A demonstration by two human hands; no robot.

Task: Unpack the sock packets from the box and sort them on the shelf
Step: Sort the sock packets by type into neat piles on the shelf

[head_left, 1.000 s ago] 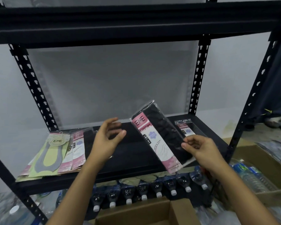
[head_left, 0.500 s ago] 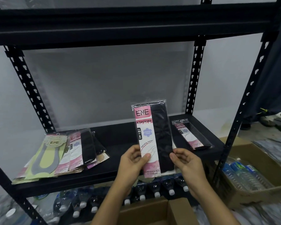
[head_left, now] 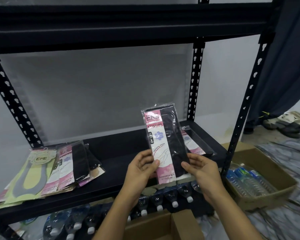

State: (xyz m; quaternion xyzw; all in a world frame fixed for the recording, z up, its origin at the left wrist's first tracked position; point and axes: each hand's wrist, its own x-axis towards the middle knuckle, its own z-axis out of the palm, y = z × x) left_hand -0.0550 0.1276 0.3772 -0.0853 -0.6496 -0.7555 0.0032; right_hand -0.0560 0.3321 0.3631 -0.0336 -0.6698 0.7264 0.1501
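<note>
I hold a black stocking packet (head_left: 164,141) with a pink and white label upright in front of the black shelf (head_left: 121,153). My left hand (head_left: 140,168) pinches its lower left edge, thumb on the label. My right hand (head_left: 201,168) grips the lower right edge. A pile of sock packets (head_left: 47,172), one green and several pink-labelled, lies at the shelf's left end. One more pink-labelled packet (head_left: 196,142) lies flat at the right end, behind the held one. The open cardboard box (head_left: 163,227) sits below my arms.
Water bottles (head_left: 159,200) with white caps lie in rows under the shelf. A second cardboard box (head_left: 260,184) with bottles stands on the floor at right. Black perforated uprights (head_left: 196,80) frame the shelf, an upper shelf beam overhead. Shoes (head_left: 284,123) lie far right.
One second ago only my right hand held the packet, tilted; my left hand then came in and took its left edge. The packet now stands upright, held slightly higher and closer.
</note>
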